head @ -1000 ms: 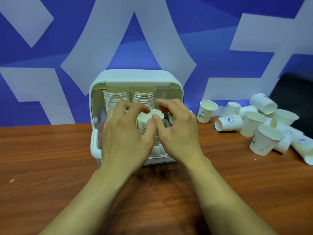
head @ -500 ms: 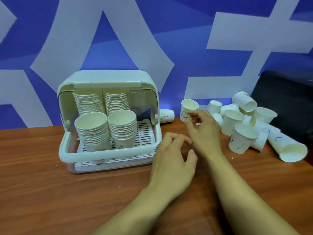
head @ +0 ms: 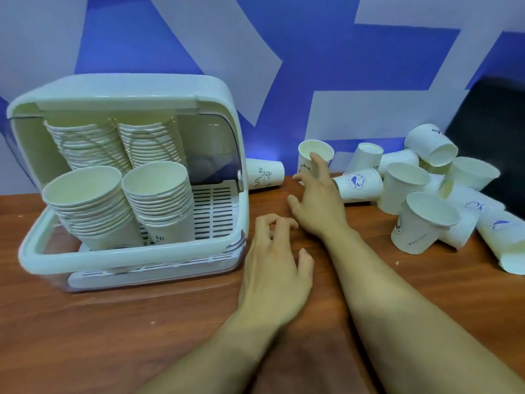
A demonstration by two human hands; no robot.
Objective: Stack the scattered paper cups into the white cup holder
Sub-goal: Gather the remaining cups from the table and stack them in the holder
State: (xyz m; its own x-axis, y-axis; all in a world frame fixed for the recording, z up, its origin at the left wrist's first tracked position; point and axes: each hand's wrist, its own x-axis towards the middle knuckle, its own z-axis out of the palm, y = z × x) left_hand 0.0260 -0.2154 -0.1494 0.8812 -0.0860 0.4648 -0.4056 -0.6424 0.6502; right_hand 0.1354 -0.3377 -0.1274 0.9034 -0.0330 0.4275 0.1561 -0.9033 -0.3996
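The white cup holder [head: 133,257] stands at the left with its lid up and holds several stacks of paper cups [head: 159,194]. My right hand [head: 315,200] stretches toward an upright paper cup [head: 319,150] by the wall, fingers spread, fingertips at its side but not curled round it. My left hand [head: 275,268] rests on the wooden table [head: 113,336] just right of the holder, fingers loosely bent, holding nothing. A cup with a "Hi" drawing [head: 265,174] lies on its side behind the holder.
A pile of several loose paper cups [head: 420,191] lies at the right along the blue and white wall. A dark object [head: 500,132] sits at the far right behind the pile.
Both hands left the stacks in the holder and moved right. My right hand has stretched further to the upright cup by the wall. The view has shifted right and closer.
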